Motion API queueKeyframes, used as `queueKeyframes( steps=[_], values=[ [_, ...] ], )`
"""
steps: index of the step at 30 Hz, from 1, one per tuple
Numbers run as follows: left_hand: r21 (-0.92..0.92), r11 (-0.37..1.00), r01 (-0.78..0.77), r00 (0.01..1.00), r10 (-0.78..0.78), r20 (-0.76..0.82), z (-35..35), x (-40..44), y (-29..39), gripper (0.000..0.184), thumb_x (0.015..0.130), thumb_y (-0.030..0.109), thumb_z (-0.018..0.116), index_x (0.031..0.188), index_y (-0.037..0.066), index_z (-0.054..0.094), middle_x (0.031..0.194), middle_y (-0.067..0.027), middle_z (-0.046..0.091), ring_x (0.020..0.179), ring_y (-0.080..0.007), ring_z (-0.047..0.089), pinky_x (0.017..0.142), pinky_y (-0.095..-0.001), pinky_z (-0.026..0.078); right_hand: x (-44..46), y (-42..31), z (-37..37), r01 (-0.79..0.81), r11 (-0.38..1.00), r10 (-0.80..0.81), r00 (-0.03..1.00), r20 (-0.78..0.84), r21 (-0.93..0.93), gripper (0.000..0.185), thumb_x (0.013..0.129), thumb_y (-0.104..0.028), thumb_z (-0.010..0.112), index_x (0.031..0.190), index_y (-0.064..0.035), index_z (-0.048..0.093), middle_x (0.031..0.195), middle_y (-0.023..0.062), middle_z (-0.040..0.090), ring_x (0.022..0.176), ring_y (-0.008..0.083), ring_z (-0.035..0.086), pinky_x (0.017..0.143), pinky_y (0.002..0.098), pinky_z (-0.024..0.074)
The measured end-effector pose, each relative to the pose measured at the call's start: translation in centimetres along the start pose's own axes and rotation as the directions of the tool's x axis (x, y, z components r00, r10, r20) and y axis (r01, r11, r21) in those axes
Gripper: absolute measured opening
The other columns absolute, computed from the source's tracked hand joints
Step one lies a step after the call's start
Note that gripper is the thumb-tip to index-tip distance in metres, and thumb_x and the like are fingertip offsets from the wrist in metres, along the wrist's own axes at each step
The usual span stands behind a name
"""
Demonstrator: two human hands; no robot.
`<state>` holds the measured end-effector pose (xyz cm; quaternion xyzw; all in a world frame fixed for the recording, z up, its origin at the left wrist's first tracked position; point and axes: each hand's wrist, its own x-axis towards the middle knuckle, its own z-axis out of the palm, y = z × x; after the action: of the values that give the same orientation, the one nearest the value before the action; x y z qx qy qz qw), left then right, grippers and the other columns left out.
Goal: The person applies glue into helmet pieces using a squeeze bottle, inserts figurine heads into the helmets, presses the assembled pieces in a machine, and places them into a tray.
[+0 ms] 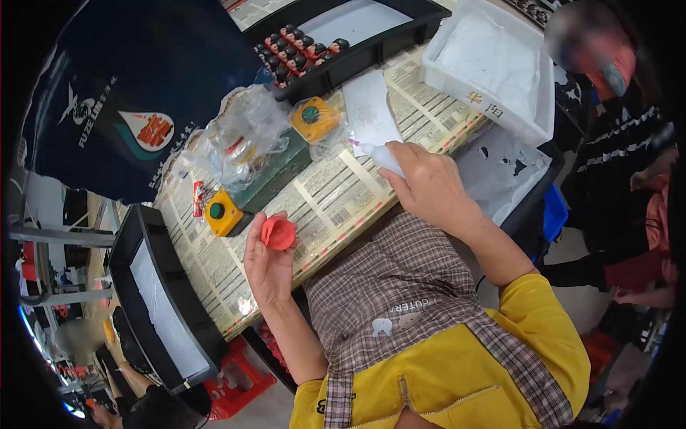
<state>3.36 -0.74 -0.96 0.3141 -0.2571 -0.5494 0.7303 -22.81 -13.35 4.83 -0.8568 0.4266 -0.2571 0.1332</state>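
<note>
Table (336,204) front edge runs diagonally, low left to upper right, just ahead of the checked apron (389,275); patterned tabletop shows between the two hands and along that edge. Left end bounded by a black tray (161,300), far side by a black bin (389,34) with figures (289,51), right end by a white crate (493,75). Left side is tighter: a yellow button box (223,213) sits just beyond the left hand (270,257). Left forearm comes up from the bottom, palm turned up, thumb and fingers pinching a red cup (280,233), hollow side facing the camera, held over the table near the front edge. Right forearm reaches in from the right, back of hand up; right hand (426,179) is wrapped round a white bottle (386,160), tilted, tip toward the left, by the near end of a white sheet (371,107). Hands well apart, each closed on its own item. Counts: one cup, one bottle, one sheet, two button boxes with green buttons, the second box (315,119) in clear plastic, one dark green block (275,170) between them, one white crate. Figures: more than ten, packed too close for an exact count.
</note>
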Motion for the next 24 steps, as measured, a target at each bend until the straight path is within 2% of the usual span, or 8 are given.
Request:
queueKeyframes(
  steps=[3,6,7,9,14,18,20,24],
  values=[
    [-0.001,1.000,0.021,1.000,-0.021,-0.012,0.4,0.5,-0.4,0.058,0.092,0.022,0.060,0.138,-0.002,0.034,0.131,-0.0258,0.047,0.109,-0.0353,0.056,0.087,-0.0417,0.052,1.0,2.8,2.7,-0.164,0.982,0.156,0.983,-0.096,-0.089,0.034,0.084,-0.014,0.062,0.109,0.0069,0.051,0.086,0.0210,0.059,0.072,0.0360,0.063,0.059,0.0405,0.0519],
    [-0.016,0.999,0.035,0.999,-0.035,-0.020,1.6,1.0,-0.8,0.054,0.092,0.021,0.059,0.136,-0.003,0.039,0.129,-0.0260,0.049,0.109,-0.0355,0.058,0.088,-0.0422,0.052,1.4,4.2,5.9,-0.172,0.948,0.137,0.980,-0.146,-0.266,0.037,0.084,-0.018,0.063,0.104,0.0096,0.049,0.088,0.0188,0.054,0.068,0.0304,0.064,0.054,0.0348,0.0531],
    [-0.008,0.999,0.033,0.999,-0.033,-0.018,1.7,1.0,-0.9,0.054,0.092,0.021,0.059,0.136,-0.003,0.038,0.129,-0.0260,0.049,0.109,-0.0354,0.058,0.087,-0.0422,0.052,1.4,4.2,6.5,-0.185,0.923,0.151,0.980,-0.126,-0.337,0.035,0.083,-0.018,0.062,0.102,0.0098,0.051,0.090,0.0165,0.052,0.068,0.0252,0.062,0.054,0.0295,0.0525],
    [0.007,0.999,0.038,0.999,-0.038,-0.004,1.5,1.2,-1.0,0.053,0.093,0.021,0.058,0.136,-0.003,0.038,0.129,-0.0260,0.049,0.108,-0.0353,0.058,0.086,-0.0421,0.052,1.6,3.9,7.0,-0.237,0.879,0.263,0.965,0.005,-0.413,0.050,0.084,-0.023,0.063,0.117,0.0097,0.044,0.100,0.0185,0.050,0.074,0.0295,0.063,0.058,0.0364,0.0550],
    [0.026,0.996,0.087,0.996,-0.087,-0.009,1.3,1.7,-1.4,0.059,0.092,0.020,0.059,0.140,0.000,0.031,0.131,-0.0240,0.047,0.108,-0.0336,0.057,0.085,-0.0409,0.051,0.9,2.9,4.2,-0.267,0.918,0.296,0.953,0.058,-0.293,0.066,0.083,-0.033,0.066,0.124,0.0121,0.042,0.103,0.0178,0.050,0.076,0.0296,0.063,0.058,0.0370,0.0540],
    [0.031,0.996,0.079,0.997,-0.078,-0.023,1.4,2.0,-1.7,0.057,0.092,0.020,0.059,0.138,-0.002,0.035,0.128,-0.0248,0.050,0.104,-0.0326,0.058,0.085,-0.0412,0.051,0.4,5.7,-2.6,-0.086,0.996,0.081,0.983,-0.162,-0.025,0.051,0.077,-0.026,0.071,0.110,0.0078,0.050,0.093,0.0181,0.053,0.074,0.0328,0.063,0.058,0.0386,0.0533],
    [0.040,0.996,0.083,0.996,-0.082,-0.028,1.4,2.1,-1.6,0.058,0.091,0.019,0.060,0.138,-0.002,0.034,0.128,-0.0249,0.050,0.103,-0.0323,0.058,0.085,-0.0417,0.050,0.7,8.0,-5.7,-0.182,0.981,0.157,0.946,-0.284,-0.065,0.030,0.079,-0.020,0.069,0.091,0.0052,0.057,0.085,0.0163,0.056,0.074,0.0341,0.063,0.062,0.0398,0.0527],
    [0.050,0.994,0.093,0.994,-0.089,-0.065,1.8,2.4,-1.9,0.060,0.090,0.019,0.061,0.139,-0.002,0.033,0.128,-0.0253,0.050,0.104,-0.0338,0.059,0.086,-0.0426,0.050,0.7,13.2,-8.8,-0.226,0.965,0.182,0.943,-0.280,-0.130,0.015,0.082,-0.012,0.062,0.087,0.0027,0.063,0.080,0.0167,0.060,0.074,0.0342,0.062,0.065,0.0415,0.0498]
  ],
)
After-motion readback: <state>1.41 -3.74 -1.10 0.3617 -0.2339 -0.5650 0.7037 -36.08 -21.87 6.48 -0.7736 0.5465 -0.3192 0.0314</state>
